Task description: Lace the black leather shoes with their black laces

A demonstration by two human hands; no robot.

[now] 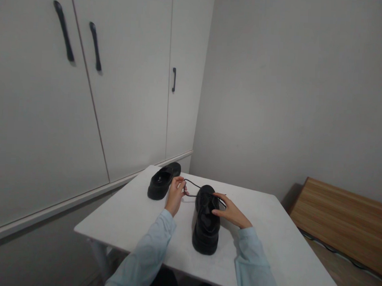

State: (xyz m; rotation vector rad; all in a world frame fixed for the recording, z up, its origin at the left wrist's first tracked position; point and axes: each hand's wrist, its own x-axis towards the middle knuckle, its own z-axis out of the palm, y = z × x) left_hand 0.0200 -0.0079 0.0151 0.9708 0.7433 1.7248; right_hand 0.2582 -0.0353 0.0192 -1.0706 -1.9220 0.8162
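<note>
A black shoe stands on the white table, its toe pointing away from me. From its front a thin black lace runs left to my left hand, whose fingers are closed on it. My right hand rests at the shoe's right side, thumb and fingers apart and touching the upper near the lacing. A bit of dark lace shows by the right fingers. Another black shoe lies farther back on the left, just beyond my left hand.
White cabinets with dark handles stand along the left and behind the table. A grey wall rises at the back right. Right of the table is a wooden board, with a dark cable along its lower edge.
</note>
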